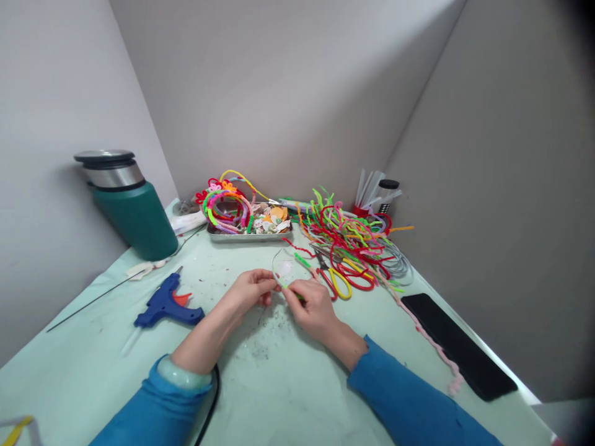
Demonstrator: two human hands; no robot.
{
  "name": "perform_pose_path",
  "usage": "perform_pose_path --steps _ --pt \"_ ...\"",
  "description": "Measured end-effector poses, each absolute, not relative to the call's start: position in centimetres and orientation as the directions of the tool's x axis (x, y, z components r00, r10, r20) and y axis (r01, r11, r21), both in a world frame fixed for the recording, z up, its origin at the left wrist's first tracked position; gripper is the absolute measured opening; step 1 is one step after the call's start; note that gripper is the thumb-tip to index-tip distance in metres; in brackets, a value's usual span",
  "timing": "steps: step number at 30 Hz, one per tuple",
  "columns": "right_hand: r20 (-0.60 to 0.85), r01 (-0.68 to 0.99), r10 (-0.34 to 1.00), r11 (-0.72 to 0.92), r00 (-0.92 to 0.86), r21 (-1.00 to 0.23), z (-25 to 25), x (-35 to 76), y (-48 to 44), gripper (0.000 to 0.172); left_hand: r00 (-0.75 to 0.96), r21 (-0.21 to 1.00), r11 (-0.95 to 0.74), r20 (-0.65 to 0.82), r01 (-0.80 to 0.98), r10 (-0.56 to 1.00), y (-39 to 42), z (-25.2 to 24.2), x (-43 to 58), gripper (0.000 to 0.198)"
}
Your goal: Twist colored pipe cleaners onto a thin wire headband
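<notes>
Over the middle of the table, a thin pale wire (pixel 274 265) curves up between my hands. My left hand (pixel 253 288) pinches it near its lower end, thumb against fingers. My right hand (pixel 310 308) is closed at the same spot, and a bit of green pipe cleaner (pixel 300 297) shows between its fingers; the rest is hidden in the grip. Just beyond the right hand are a short green and pink pipe cleaner (pixel 303 261) and scissors with red and yellow handles (pixel 341 283).
A blue glue gun (pixel 167 305) lies left, near a green bottle (pixel 134 217). At the back, a metal tray (pixel 251 236) holds paper scraps and pipe-cleaner rings (pixel 227 212). Tangled pipe cleaners (pixel 344 229), a coil of grey wire (pixel 400 263) and a black phone-like slab (pixel 458 347) are right.
</notes>
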State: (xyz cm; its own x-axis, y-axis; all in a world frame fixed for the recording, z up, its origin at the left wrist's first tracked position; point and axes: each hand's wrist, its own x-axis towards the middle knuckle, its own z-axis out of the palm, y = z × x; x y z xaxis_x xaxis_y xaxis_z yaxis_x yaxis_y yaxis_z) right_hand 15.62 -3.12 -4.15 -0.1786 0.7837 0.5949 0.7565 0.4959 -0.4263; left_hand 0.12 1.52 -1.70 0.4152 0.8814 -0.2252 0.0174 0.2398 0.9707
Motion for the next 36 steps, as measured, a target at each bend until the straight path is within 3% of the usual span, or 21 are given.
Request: perform_pose_path --steps 5,19,36 --pt "0.603 0.764 0.78 0.489 -0.169 -0.42 -4.29 15.69 -3.09 0.026 0.367 0.957 0.291 -0.274 0.009 0.889 1.56 -2.08 0.13 0.029" --pt "0.603 0.735 0.777 0.514 -0.18 -0.442 -4.43 15.65 -3.01 0.026 0.555 0.899 0.405 -0.254 -0.166 0.792 1.17 -1.97 -0.11 0.023" --pt "0.581 0.7 0.763 0.579 -0.283 -0.419 -4.28 15.34 -3.4 0.023 0.566 0.91 0.397 -0.267 -0.118 0.78 1.08 -1.98 -0.03 0.028"
